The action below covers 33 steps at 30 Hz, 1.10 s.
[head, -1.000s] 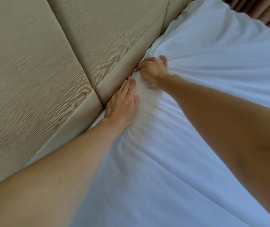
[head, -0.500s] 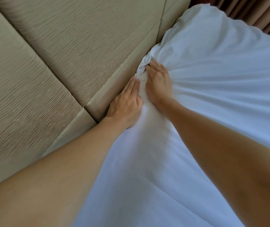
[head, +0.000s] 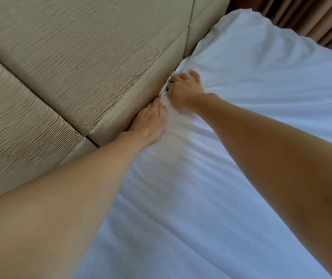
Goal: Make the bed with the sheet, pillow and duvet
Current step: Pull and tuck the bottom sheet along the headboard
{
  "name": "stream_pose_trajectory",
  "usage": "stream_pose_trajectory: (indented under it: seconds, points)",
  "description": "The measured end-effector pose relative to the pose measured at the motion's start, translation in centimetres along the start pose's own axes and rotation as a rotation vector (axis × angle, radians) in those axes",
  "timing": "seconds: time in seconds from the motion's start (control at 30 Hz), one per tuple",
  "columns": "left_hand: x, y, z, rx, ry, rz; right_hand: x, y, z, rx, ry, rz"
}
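White sheet (head: 231,178) covers the mattress and fills the right and lower part of the view. Its edge is bunched into a small wad at the seam where it meets the beige padded headboard (head: 80,57).

Right hand (head: 183,87) is on that wad: fingers curled and gripping the gathered cloth, thumb sticking out on top. Creases fan out from the grip across the sheet.

Left hand (head: 149,119) is just beside it, lower along the seam. Its fingers are together and fairly straight, pressing the sheet against the headboard base, with the tips touching the wad; slightly blurred.

Brown curtain (head: 312,21) is at the top right, behind the bed.
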<state>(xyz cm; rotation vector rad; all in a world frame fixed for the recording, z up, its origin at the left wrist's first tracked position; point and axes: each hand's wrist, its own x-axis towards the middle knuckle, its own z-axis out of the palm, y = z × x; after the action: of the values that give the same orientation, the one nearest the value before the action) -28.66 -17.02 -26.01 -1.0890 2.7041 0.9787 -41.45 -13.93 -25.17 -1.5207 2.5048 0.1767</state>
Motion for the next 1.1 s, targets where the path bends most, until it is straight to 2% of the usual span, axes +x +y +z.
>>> stream_pose_trajectory:
  seconds: [0.07, 0.17, 0.23, 0.3, 0.4, 0.57, 0.73, 0.8, 0.93, 1.1]
  points:
    - [-0.7, 0.1, 0.5, 0.002, 0.140, 0.033, -0.5, 0.0, 0.6, 0.043, 0.085, -0.027]
    - [-1.1, -0.5, 1.5, 0.090, 0.340, 0.212, -1.7, 0.0, 2.2, 0.360, 0.441, -0.050]
    - [-0.4, -0.9, 1.6, 0.141, 0.360, 0.361, -2.0, 0.0, 2.6, 0.611, 0.610, -0.002]
    - [0.2, -0.7, 1.2, 0.150, 0.283, 0.358, -1.7, 0.1, 2.7, 0.638, 0.672, 0.010]
    - [0.8, -0.4, 1.1, 0.114, 0.214, 0.287, -0.8, 0.4, 2.9, 0.519, 0.644, -0.042]
    - [1.8, 0.0, 0.9, 0.043, 0.106, 0.224, -0.4, 1.0, 2.5, 0.261, 0.396, 0.009]
    - [2.4, 0.6, 0.4, 0.048, 0.083, 0.200, 0.5, 0.9, 0.9, 0.211, 0.222, 0.051]
    - [2.8, 1.0, 0.3, 0.081, 0.055, 0.139, 0.3, 1.0, 0.4, 0.224, 0.183, 0.044]
    - [2.2, 1.8, 0.6, 0.084, 0.089, 0.042, -3.5, 0.2, 1.0, 0.198, 0.293, 0.051]
    - [0.1, 2.1, 0.6, 0.174, 0.334, 0.174, -10.3, -0.4, 0.1, 0.152, 0.462, 0.203]
